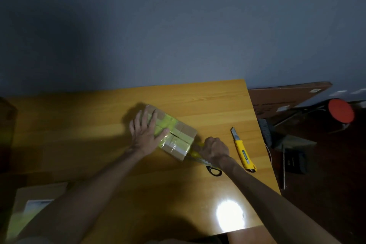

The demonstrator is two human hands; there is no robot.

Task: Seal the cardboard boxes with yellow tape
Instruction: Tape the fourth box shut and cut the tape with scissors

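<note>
A small cardboard box (183,130) lies on the wooden table (208,101), its top crossed by strips of yellow tape (168,123). My left hand (145,130) lies flat on the box's left part, fingers spread and straight. My right hand (214,149) is curled at the box's near right corner and grips the yellow tape roll (195,153), which is mostly hidden under the fingers. A stretch of tape runs from the roll onto the box.
A yellow utility knife (242,149) lies to the right of my right hand. Black scissor handles (213,170) show under my right wrist. Another cardboard box (35,200) sits at the lower left. Past the table's right edge are a dark board, a red round object and clutter.
</note>
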